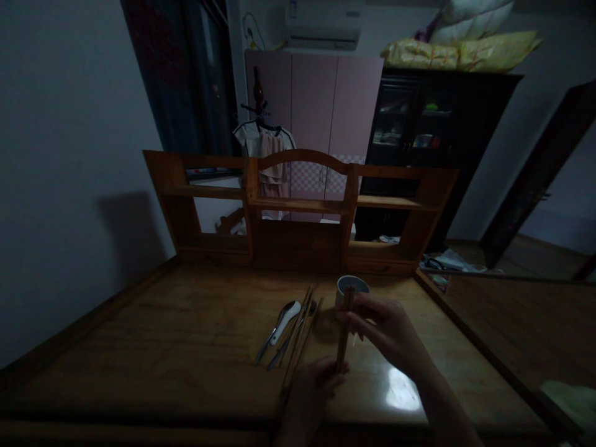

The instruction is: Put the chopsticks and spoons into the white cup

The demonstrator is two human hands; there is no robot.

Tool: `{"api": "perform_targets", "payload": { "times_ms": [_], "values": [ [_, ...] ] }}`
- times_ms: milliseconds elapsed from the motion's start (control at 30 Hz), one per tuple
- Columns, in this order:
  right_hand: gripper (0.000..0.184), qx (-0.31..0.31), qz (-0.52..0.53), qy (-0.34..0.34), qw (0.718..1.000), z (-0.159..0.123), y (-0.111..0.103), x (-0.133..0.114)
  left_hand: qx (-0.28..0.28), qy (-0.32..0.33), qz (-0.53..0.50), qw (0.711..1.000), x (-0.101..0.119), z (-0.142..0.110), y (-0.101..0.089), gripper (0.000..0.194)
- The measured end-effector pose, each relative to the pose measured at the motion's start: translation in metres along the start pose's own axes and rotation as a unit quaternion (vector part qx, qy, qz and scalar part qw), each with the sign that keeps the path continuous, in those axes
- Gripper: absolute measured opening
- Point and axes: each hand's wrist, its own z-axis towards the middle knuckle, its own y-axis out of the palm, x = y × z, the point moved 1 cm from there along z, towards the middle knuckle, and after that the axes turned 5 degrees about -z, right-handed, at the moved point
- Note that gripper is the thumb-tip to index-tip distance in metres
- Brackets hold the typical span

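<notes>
A pair of wooden chopsticks is held nearly upright over the desk between both hands. My right hand pinches the chopsticks near their upper end, just in front of a pale cup that it partly hides. Lower down, my left hand has its fingers closed around their bottom end. To the left on the desktop lie a white spoon, metal spoons and more loose chopsticks, pointing roughly away from me.
The wooden desk has a raised shelf unit along its back edge. A wall borders it on the left. Beyond stand a clothes rack, a pink wardrobe and a dark cabinet. The room is dim.
</notes>
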Motion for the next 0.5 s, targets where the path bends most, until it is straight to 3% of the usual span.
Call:
{"api": "perform_targets", "payload": {
  "times_ms": [133, 500],
  "values": [
    [0.02, 0.009, 0.002, 0.013, 1.0, 0.0009, 0.0012, 0.0012, -0.043, 0.008, -0.015, 0.999, -0.0083, 0.0032, -0.0016, 0.024],
    [0.017, 0.026, -0.008, 0.018, 0.999, -0.0037, 0.0018, -0.0019, -0.052, 0.068, -0.015, 0.996, -0.0057, -0.0016, -0.0035, 0.033]
  ]
}}
